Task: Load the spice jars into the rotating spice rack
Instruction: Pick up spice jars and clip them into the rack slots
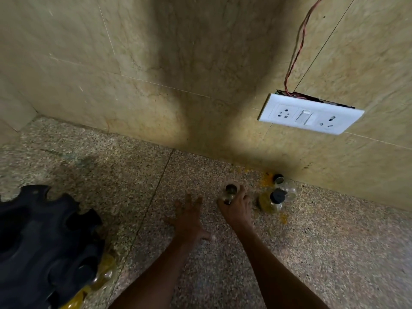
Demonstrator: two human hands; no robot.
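My right hand (237, 208) grips a small clear spice jar (229, 192) with a dark cap, near the wall on the speckled counter. My left hand (189, 216) hovers just left of it, fingers spread, holding nothing. Two more jars stand to the right: one with a black cap and yellow contents (273, 200), and one against the wall (281, 181). The black rotating spice rack (44, 237) fills the lower left, with jars of yellow spice (104, 273) seated at its lower edge.
The granite counter (111, 175) runs to a beige marble wall. Yellow powder (268, 175) is spilled around the jars by the wall. A white socket plate (311, 113) with red wires sits on the wall at the right.
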